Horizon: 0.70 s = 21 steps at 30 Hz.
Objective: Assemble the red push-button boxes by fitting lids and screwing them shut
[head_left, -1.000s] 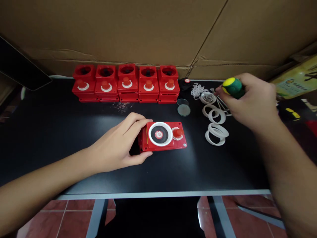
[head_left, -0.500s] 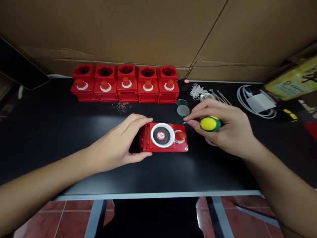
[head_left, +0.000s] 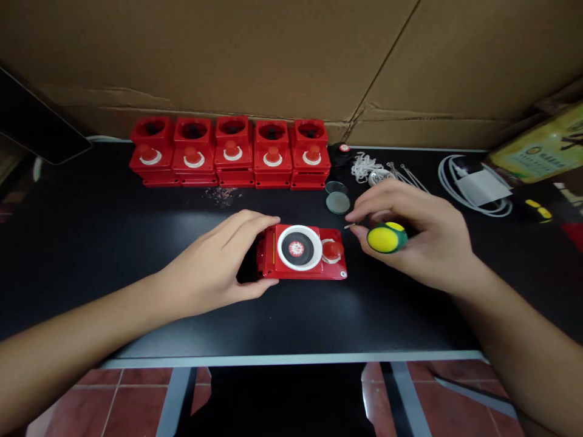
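Note:
My left hand (head_left: 228, 258) grips the left end of a red box (head_left: 271, 270), fingers along its far edge and thumb at its near edge. The box lies flat, with a white ring (head_left: 317, 252) around a black disc (head_left: 296, 249) and an orange-red knob (head_left: 334, 249) at its right. A screw head (head_left: 343, 274) shows at its near right corner. Just right of the box, my right hand (head_left: 419, 233) holds a screwdriver (head_left: 387, 237) with a yellow and green handle. Its thumb and forefinger are close around a small thin metal piece (head_left: 350, 226), probably a screw.
Several similar red housings (head_left: 272, 152) stand in a row at the back. Glass discs (head_left: 337, 202), white chains (head_left: 364, 167) and a coiled white cable (head_left: 455, 188) lie right of them. A dark screen (head_left: 36, 121) is at the left. Cardboard (head_left: 273, 60) rises behind the black table (head_left: 204, 334).
My right hand has moved slightly right, away from the box corner, with the screwdriver and small metal piece. My left hand keeps its grip on the red box.

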Tool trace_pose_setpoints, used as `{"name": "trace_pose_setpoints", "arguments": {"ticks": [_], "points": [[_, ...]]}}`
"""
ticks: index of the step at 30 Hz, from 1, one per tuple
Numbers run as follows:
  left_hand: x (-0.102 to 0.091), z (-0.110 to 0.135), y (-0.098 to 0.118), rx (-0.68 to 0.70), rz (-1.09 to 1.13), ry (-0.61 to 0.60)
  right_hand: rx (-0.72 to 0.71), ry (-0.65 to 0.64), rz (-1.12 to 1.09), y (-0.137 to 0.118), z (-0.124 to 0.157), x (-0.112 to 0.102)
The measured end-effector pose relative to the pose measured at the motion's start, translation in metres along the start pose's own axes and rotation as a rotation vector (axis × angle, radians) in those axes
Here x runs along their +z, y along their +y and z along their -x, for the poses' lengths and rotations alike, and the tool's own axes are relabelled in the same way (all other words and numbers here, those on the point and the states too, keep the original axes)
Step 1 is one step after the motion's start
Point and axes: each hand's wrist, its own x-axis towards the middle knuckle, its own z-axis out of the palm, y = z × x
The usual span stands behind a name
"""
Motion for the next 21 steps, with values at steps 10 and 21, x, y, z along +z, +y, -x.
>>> {"name": "trace_pose_setpoints", "arguments": {"ticks": [10, 21], "points": [[0.0001, 0.0008, -0.0007, 0.001, 0.021, -0.003, -0.027, -0.055, -0.005, 0.0022, -0.0022, 0.0024], [-0.0034, 0.0033, -0.0032, 0.002, -0.026, -0.037, -0.032, -0.115, 0.033, 0.0033, -0.0003, -0.0004]]}}
